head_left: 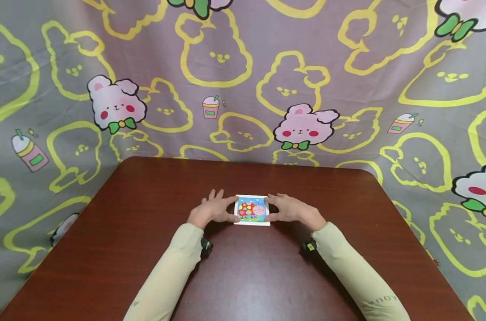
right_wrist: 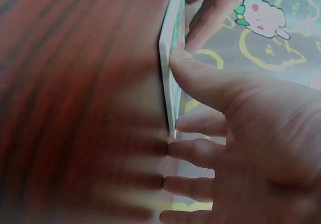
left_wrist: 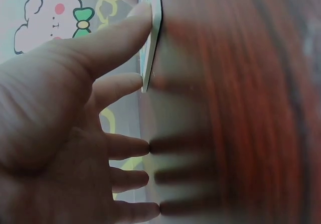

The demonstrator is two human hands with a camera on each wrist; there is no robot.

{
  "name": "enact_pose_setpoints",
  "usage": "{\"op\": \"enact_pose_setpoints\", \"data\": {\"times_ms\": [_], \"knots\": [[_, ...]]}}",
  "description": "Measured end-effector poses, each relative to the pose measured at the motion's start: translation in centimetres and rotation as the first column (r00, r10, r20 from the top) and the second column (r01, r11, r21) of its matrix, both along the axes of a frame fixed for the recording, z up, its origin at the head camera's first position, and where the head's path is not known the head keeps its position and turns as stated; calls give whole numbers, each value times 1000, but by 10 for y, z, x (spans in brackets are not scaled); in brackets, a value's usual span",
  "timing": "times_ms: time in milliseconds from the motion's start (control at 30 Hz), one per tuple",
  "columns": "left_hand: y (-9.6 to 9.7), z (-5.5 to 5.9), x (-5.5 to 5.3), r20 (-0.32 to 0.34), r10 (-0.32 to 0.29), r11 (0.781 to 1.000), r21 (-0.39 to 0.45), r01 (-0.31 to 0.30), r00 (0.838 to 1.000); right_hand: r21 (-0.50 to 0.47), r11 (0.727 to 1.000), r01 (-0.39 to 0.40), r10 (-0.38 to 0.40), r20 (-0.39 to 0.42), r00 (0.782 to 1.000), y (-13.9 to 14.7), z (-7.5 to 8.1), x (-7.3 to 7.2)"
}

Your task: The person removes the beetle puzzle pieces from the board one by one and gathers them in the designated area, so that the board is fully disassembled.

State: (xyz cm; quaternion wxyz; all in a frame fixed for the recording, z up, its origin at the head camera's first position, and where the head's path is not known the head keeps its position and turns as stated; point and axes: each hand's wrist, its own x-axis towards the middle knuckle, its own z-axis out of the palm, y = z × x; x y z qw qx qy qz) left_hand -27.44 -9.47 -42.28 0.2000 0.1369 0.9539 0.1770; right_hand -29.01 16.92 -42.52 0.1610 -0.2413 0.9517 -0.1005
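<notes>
A small square picture board (head_left: 252, 210) with a white border lies flat on the brown table (head_left: 243, 272). A red, spotted ladybug with a pink face is printed on its blue ground. On its left side, my left hand (head_left: 215, 208) touches the two left corners with thumb and index finger. The right hand (head_left: 289, 208) does the same at the right corners. In the left wrist view, the thumb (left_wrist: 135, 25) lies on the board's edge, and the other fingers extend straight down to the tabletop. The right wrist view shows the right thumb (right_wrist: 188, 68) against the board's edge, its other fingers spread.
A grey cloth (head_left: 234, 40) with yellow outlines and white bunny faces hangs behind and beside the table. The table's far edge (head_left: 243, 161) meets this cloth. Dark wrist cameras (head_left: 205, 246) sit under both pale sleeves.
</notes>
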Motion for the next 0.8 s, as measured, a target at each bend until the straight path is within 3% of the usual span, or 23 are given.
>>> {"op": "enact_pose_setpoints", "data": {"times_ms": [267, 533, 800], "knots": [[1, -2, -3, -4, 0, 1000, 5, 0, 1000, -25, 1000, -2, 2, -11, 1000, -2, 4, -1], [2, -1, -3, -21, -2, 1000, 1, 2, 1000, -178, 982, -61, 31, -163, 986, -7, 7, -9], [2, -2, -2, -23, 16, 1000, 9, -16, 1000, -307, 951, -21, -29, -158, 987, -17, 5, -18]]}}
